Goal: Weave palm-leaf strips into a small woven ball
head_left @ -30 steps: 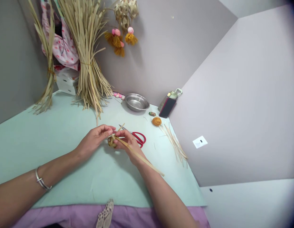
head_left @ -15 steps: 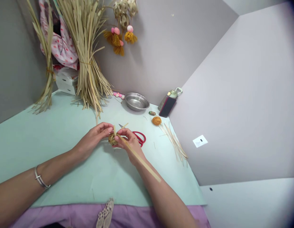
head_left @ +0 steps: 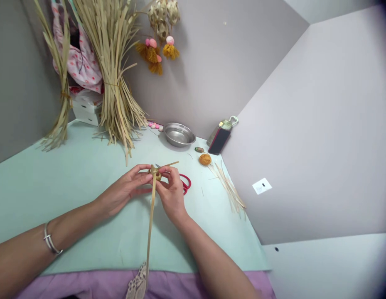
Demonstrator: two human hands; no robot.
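A small woven straw piece (head_left: 156, 172) is held between both hands above the pale green table. My left hand (head_left: 129, 187) grips it from the left with thumb and fingers. On the right side my right hand (head_left: 172, 193) pinches the same piece. One long flat strip (head_left: 151, 220) hangs from it toward the table's front edge, and a shorter end sticks out to the right. Red-handled scissors (head_left: 187, 184) lie just behind my right hand, which partly hides them.
A tall straw bundle (head_left: 113, 83) and a thinner one (head_left: 63, 91) stand at the back left. Behind the hands are a metal bowl (head_left: 179, 135), a phone (head_left: 219, 141) and an orange ball (head_left: 205, 159). Loose strips (head_left: 229, 187) lie at the right edge.
The woven piece has turned and moved slightly right. Its long strip, earlier lying across my right wrist, now hangs down toward the front edge. My left fingers have shifted right along with the piece.
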